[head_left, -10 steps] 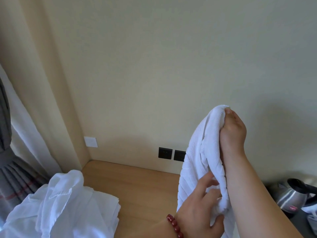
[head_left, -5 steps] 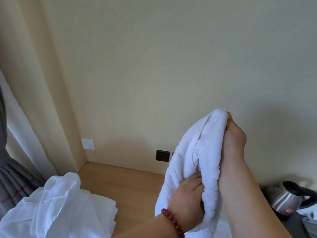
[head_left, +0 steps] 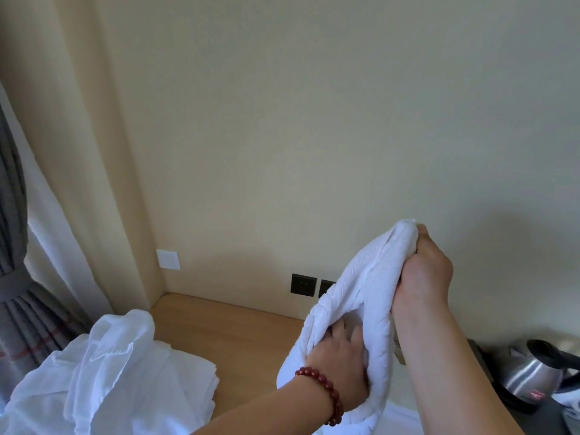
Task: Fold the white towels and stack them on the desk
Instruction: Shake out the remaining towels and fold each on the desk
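A white ribbed towel [head_left: 361, 290] hangs bunched in the air above the wooden desk [head_left: 238, 334]. My right hand [head_left: 425, 271] grips its top edge, fingers curled round the cloth. My left hand [head_left: 342, 362], with a red bead bracelet on the wrist, reaches into the lower folds, and its fingers curl into the fabric there. A loose heap of white towels [head_left: 103, 378] lies on the desk at the lower left, partly crumpled over flatter layers.
A steel kettle [head_left: 533, 375] stands at the right edge on a dark tray. Two black wall sockets [head_left: 303, 284] and a white switch plate [head_left: 168, 259] sit low on the wall. A grey curtain [head_left: 15, 277] hangs at the left.
My left hand has slid deeper into the towel's lower folds and the towel has dropped a little, bunching wider. My right hand has kept its grip on the top.
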{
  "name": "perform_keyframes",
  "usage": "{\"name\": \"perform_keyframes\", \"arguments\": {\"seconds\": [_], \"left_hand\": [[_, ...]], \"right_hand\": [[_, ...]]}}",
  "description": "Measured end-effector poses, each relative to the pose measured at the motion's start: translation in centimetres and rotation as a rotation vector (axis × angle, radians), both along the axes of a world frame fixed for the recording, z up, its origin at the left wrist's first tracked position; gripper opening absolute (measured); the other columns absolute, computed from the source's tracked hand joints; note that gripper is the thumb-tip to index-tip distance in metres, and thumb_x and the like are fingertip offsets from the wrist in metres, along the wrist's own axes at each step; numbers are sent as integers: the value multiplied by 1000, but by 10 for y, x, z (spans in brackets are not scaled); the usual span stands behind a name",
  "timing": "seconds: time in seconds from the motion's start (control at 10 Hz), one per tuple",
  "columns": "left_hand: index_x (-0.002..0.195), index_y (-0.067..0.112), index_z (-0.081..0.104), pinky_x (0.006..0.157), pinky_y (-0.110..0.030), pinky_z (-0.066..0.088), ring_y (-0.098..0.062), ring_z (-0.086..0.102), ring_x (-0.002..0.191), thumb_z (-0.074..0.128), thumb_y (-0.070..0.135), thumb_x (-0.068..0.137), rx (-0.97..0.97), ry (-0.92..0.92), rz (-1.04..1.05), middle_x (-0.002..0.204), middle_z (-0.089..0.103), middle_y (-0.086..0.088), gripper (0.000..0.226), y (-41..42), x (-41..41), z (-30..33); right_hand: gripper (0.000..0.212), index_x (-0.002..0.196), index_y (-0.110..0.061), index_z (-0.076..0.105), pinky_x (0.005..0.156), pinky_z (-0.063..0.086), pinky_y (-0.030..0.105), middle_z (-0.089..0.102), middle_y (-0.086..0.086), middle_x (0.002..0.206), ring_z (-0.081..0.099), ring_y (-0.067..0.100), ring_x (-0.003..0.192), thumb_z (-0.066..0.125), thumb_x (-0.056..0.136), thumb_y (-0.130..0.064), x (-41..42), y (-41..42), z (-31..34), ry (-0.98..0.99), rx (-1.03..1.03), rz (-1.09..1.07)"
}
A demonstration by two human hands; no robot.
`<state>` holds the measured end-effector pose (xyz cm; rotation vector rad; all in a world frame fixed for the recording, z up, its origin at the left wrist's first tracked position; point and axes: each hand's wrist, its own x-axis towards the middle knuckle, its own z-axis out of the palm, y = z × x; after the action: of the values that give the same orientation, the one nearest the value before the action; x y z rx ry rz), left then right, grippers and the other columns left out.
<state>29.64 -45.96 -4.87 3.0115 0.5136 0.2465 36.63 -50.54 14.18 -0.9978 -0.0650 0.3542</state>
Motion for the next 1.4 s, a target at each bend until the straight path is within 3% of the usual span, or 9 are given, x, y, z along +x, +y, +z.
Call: {"name": "perform_keyframes", "arguments": {"seconds": [0.1,0.4,0.5,0.6,0.8,0.9,1.2,1.3,1.4], "left_hand": [[133,14,31,67,-39,50,-26,52,76,56,28,88,-160,61,82,87,56,-5,53,-1,-6,14],[112,17,46,76,-31,43,-25,48,91,53,15,92,-86,61,-44,105,58,-10,21,1,-38,41],[111,25,44,62,-33,46,-22,53,79,49,29,99,-176,-125,49,93,60,-1,13,10,-59,49],[100,31,51,47,-26,47,-15,59,62,62,36,87,53,-501,3,74,61,11,17,36,-78,60],[135,39,41,67,-27,43,-24,64,78,63,39,95,-308,-716,329,91,61,1,45,103,-84,99],[150,34,35,80,-23,43,-21,60,94,62,45,94,-569,-616,520,110,58,-1,63,128,-80,122],[97,22,73,75,-31,47,-17,58,89,66,37,94,-319,-612,414,94,62,4,17,162,-83,172],[84,20,67,63,-23,42,-13,58,82,71,32,90,-364,-633,456,90,60,7,15,171,-83,177],[81,17,64,64,-21,39,-16,58,85,71,25,90,-317,-593,430,97,56,8,14,178,-84,175]], "right_hand": [[36,64,-25,40,58,39,27,41,-8,60,44,14,59,65,90,-25,11,-4,-8,-11,-30,-44],[25,83,-24,53,60,44,27,54,-3,77,54,18,66,45,99,-5,60,-15,-35,-35,-160,-253],[13,94,-12,56,63,41,27,56,3,86,49,20,75,44,97,-8,92,-27,-47,-247,-566,-258],[21,80,-26,54,53,43,25,54,-5,74,49,12,62,48,100,-23,89,-39,-48,-118,-352,-360],[30,83,-16,63,80,47,31,62,-4,81,58,16,81,49,104,-32,95,-41,-61,-327,-373,-219],[50,80,1,57,70,40,32,52,4,75,48,14,72,53,101,-45,99,-36,-63,-514,-462,-129],[52,72,-13,63,52,36,23,54,-12,59,45,6,56,76,56,-61,103,-35,-36,-807,-633,103],[27,65,-22,64,58,33,30,53,-15,57,44,5,55,84,75,-39,107,-36,-30,-805,-633,163],[52,53,-18,39,56,21,33,29,-12,50,27,8,51,72,91,-32,112,-34,-30,-839,-635,109]]}}
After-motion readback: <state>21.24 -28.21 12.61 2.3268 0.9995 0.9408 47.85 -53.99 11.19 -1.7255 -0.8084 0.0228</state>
